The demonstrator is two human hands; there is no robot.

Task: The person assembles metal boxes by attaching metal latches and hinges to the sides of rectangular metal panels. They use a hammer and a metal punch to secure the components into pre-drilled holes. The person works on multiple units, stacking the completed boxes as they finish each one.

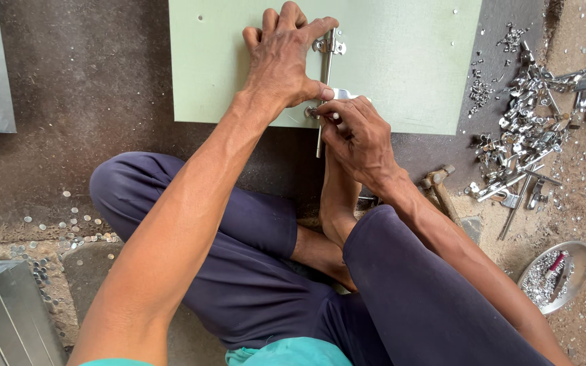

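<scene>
The green board (401, 68) was pinned flat by the left hand (283, 61); a metal clip mechanism (327, 74) was pinched at six o'clock by the right hand (357, 139). Misalignment was risked if either slipped.

Board (401, 61) lies flat on the floor (89, 88) ahead of your crossed legs. Metal clip bar (325, 81) sits on the board, running toward you past its near edge. Your left hand (283, 57) rests on the board left of the bar; right hand (354, 132) at the bar's near end, touching it. Pile of metal clips (523, 129) right of the board. Hammer (439, 186) by your right knee. Bowl (557, 274) far right, nearer you. Loose rivets (69, 234) on the floor left.
</scene>
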